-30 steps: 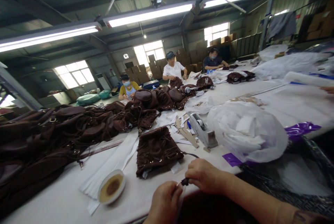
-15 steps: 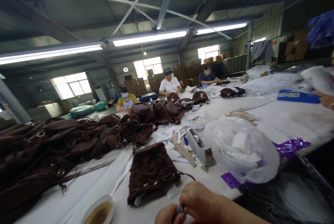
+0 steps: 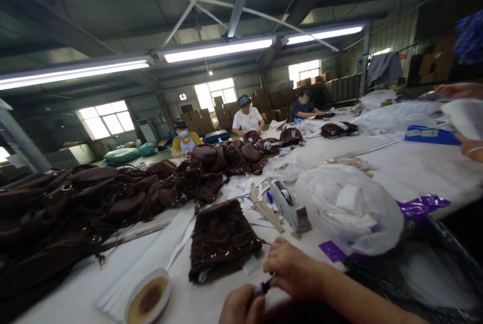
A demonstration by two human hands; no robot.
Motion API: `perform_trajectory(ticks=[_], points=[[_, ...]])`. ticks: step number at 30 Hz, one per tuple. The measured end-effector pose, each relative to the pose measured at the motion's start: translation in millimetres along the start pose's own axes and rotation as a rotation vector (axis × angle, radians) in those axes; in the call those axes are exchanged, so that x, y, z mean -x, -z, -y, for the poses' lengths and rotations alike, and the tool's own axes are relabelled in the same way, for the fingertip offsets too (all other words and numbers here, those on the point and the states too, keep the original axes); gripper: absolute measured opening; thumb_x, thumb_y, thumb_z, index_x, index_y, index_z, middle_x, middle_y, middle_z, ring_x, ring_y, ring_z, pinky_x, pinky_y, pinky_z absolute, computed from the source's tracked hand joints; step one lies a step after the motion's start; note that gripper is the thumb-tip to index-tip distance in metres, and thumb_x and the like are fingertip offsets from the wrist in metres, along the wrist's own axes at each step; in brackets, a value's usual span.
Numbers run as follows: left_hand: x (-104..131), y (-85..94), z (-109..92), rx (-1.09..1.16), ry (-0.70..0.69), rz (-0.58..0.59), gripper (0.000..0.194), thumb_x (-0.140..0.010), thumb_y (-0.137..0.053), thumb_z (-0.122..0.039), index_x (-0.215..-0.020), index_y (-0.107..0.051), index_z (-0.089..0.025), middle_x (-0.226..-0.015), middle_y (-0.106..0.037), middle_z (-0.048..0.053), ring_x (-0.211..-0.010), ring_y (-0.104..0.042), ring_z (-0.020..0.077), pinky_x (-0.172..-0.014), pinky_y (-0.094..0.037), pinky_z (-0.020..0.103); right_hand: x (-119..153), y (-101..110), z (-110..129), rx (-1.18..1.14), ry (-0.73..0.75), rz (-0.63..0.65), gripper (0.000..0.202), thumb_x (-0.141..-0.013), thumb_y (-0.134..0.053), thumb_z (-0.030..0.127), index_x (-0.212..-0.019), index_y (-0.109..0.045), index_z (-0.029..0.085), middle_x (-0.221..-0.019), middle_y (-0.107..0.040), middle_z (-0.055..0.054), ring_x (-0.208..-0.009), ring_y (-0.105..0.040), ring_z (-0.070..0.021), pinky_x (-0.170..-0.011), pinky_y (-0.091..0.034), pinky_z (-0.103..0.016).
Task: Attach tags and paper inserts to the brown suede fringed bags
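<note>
Left hand [image 3: 241,305] and right hand [image 3: 292,269] have their fingers closed on a small dark piece [image 3: 265,286] held between them at the near edge of the white table [image 3: 418,168]. Beyond lies a fringed brown bag [image 3: 224,241], with a dish of brownish liquid [image 3: 149,298] nearby. A tape dispenser [image 3: 290,208] stands beside a bulging plastic bag [image 3: 349,211]; brown bags [image 3: 124,188] lie heaped to the left.

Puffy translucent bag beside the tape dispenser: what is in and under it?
White pieces show inside the translucent bag; deeper contents are too hazy to tell. Purple plastic pokes out at its near edge; whatever lies farther underneath is covered.
</note>
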State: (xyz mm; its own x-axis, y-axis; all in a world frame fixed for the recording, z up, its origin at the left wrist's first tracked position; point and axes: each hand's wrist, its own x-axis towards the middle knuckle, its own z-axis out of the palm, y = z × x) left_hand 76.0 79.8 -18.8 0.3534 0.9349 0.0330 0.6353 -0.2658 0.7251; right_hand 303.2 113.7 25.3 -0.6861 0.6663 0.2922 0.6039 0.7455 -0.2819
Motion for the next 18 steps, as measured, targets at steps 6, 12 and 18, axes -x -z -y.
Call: perform_trajectory(ticks=[6,12,18], points=[[10,11.1,-35,0.146,0.117,0.064,0.023,-0.087,-0.052,-0.032,-0.079,-0.066,-0.016,-0.071,-0.063,0.002,-0.070,-0.052,0.0174,-0.063,-0.035,0.026,-1,-9,-4,-0.105,0.010,-0.076,0.010,-0.085,-0.067,0.021,-0.076,-0.068,0.019,-0.076,-0.069,-0.002,-0.080,-0.061,-0.0183,-0.082,-0.037,-0.035],[9,2.0,-33,0.241,0.141,0.063,0.021,-0.087,-0.054,-0.031,-0.078,-0.065,-0.016,-0.069,-0.063,0.001,-0.066,-0.051,0.0155,-0.061,-0.035,0.025,-1,-20,6,-0.215,0.064,-0.235,0.009,-0.086,-0.065,0.018,-0.077,-0.066,0.019,-0.076,-0.066,-0.002,-0.081,-0.059,-0.0192,-0.083,-0.039,-0.036],[9,2.1,-28,0.300,0.220,-0.008,0.027,-0.088,-0.056,-0.037,-0.078,-0.067,-0.015,-0.065,-0.060,0.000,-0.062,-0.049,0.0146,-0.058,-0.035,0.024,25,-28,22,-0.372,-0.250,-0.592,0.016,-0.097,-0.052,0.019,-0.084,-0.062,0.020,-0.083,-0.062,-0.005,-0.085,-0.057,-0.0198,-0.078,-0.043,-0.033]])
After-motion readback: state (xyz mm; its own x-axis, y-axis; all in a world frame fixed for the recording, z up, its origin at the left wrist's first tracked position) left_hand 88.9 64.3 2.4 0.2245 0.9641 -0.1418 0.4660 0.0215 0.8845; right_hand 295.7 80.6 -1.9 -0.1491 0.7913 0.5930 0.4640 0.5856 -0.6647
